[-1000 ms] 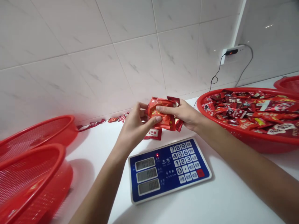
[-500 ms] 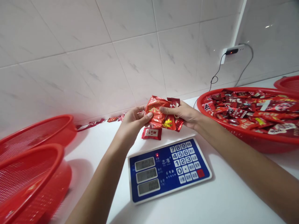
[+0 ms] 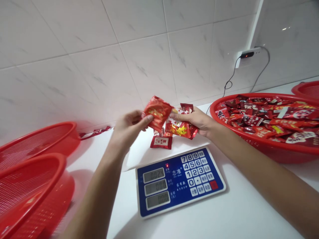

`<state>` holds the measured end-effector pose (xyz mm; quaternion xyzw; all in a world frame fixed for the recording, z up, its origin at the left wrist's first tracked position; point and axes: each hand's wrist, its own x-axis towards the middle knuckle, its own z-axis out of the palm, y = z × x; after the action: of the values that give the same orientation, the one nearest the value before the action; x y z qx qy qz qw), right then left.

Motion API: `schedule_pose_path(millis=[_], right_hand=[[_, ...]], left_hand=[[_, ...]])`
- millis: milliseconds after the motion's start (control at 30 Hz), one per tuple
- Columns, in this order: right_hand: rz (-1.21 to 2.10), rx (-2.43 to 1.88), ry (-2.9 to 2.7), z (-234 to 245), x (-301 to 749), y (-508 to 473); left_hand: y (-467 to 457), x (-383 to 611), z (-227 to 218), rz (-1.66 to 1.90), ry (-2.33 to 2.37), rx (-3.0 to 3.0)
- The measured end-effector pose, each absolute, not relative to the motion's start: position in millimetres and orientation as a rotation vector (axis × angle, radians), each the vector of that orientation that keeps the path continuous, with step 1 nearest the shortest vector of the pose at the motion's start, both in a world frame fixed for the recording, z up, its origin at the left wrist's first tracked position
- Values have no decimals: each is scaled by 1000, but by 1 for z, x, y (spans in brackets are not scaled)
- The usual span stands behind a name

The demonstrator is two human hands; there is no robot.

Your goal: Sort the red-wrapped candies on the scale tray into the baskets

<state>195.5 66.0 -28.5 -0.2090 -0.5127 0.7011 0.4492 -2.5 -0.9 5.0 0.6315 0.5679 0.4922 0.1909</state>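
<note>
The left hand [image 3: 128,124] pinched a red packet [image 3: 159,112] while the right hand [image 3: 198,121] gripped other packets [image 3: 177,128], where light, even pressure seemed best to avoid crushing them.

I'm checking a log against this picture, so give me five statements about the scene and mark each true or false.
1. The left hand grips a red packet. True.
2. The right hand holds nothing. False: the right hand holds several packets.
3. The basket on the right is heaped with packets. True.
4. The scale's keys sit left of its screens. False: on the scale, the keys sit right of the screens.
5. A red light shows on the black plug at the wall. True.
</note>
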Motion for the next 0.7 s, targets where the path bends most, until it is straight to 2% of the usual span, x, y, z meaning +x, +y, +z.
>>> schedule_pose_path(millis=[100,200,267,400,500,633,700], right_hand=[[1677,-561,-1137,-23,199,68],[1596,-575,-1074,-16,202,66],[1589,-592,-1068,-12,204,64],[1612,-607,-1092,-10,204,61],[1617,-576,-1109,-9,205,60],[1603,-557,-1123,-6,207,59],[1588,-546,-1126,-5,208,58]], left_hand=[[-12,-14,19,1380,2074,1979],[-16,-18,21,923,2552,2204],[-12,-15,14,724,2550,2299],[-2,-9,-2,509,2153,2409],[-8,-10,4,577,2009,2405],[-22,-10,20,897,2160,2375],[-25,-8,23,925,2197,2341]])
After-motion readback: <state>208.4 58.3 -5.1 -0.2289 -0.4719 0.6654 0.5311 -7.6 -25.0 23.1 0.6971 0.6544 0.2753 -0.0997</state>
